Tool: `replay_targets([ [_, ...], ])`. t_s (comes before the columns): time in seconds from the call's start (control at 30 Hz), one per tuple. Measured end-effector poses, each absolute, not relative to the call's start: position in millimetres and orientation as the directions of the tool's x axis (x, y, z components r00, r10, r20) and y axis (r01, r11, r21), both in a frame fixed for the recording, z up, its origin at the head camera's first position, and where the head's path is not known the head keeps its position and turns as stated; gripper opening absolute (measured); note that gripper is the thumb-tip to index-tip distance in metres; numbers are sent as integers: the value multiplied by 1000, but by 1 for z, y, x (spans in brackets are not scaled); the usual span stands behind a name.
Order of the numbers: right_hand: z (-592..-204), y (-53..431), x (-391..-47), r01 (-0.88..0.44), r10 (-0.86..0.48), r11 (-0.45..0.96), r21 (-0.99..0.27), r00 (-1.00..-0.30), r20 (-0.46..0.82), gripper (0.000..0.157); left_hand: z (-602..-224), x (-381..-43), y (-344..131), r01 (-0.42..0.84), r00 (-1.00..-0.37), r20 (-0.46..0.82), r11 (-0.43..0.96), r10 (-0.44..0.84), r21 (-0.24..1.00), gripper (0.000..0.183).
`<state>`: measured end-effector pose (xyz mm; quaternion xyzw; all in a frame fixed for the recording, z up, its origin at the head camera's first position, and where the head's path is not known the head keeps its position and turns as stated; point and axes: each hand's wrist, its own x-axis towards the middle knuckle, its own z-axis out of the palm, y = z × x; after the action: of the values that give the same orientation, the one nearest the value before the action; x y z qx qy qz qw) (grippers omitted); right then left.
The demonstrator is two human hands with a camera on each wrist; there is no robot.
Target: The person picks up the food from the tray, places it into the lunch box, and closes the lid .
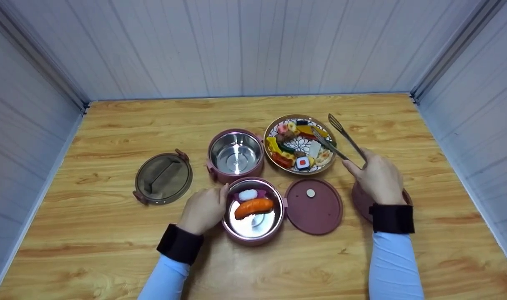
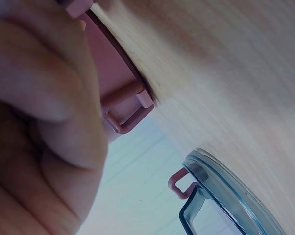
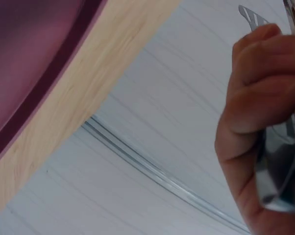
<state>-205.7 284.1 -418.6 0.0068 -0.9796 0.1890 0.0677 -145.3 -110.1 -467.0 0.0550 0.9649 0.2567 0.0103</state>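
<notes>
My left hand (image 1: 204, 208) grips the left side of a pink lunch box bowl (image 1: 253, 239) with a steel inside, its thumb at the rim. In the bowl lie an orange sausage-shaped toy food (image 1: 254, 207) and a white oval piece on a purple base (image 1: 248, 194). My right hand (image 1: 380, 177) holds metal tongs (image 1: 353, 146), their arms spread apart. One tong tip overlaps the right part of a patterned plate (image 1: 300, 143) in the head view; the other is beyond its rim. Toy foods, including a sushi piece (image 1: 302, 163), lie around the plate.
Behind the front bowl stands another pink steel-lined bowl (image 1: 236, 156). A clear lid with a handle (image 1: 163, 178) lies at left. A flat maroon lid (image 1: 314, 207) lies right of the front bowl. Another maroon piece (image 1: 362, 204) sits partly hidden under my right hand. Pale walls (image 1: 253, 50) enclose the table.
</notes>
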Motion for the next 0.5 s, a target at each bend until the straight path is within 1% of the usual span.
replay_targets([
  [0.13,-419,284,-214,-27,21,936,-351,-991,133,81,-465,-146,-109,116,-993,25,862,119,494,54],
  [0.2,-420,285,-217,-7,33,938,-347,-994,109,88,-465,-146,-108,121,-992,22,862,126,492,53],
  [0.27,-421,286,-220,12,44,936,-352,-995,84,92,-465,-146,-108,125,-991,20,864,132,488,53],
  [0.33,-424,287,-222,22,49,934,-356,-997,66,92,-465,-146,-108,123,-991,16,865,132,486,53],
  [0.5,-431,282,-224,5,25,934,-358,-998,52,79,-467,-145,-110,124,-991,19,869,131,479,52],
])
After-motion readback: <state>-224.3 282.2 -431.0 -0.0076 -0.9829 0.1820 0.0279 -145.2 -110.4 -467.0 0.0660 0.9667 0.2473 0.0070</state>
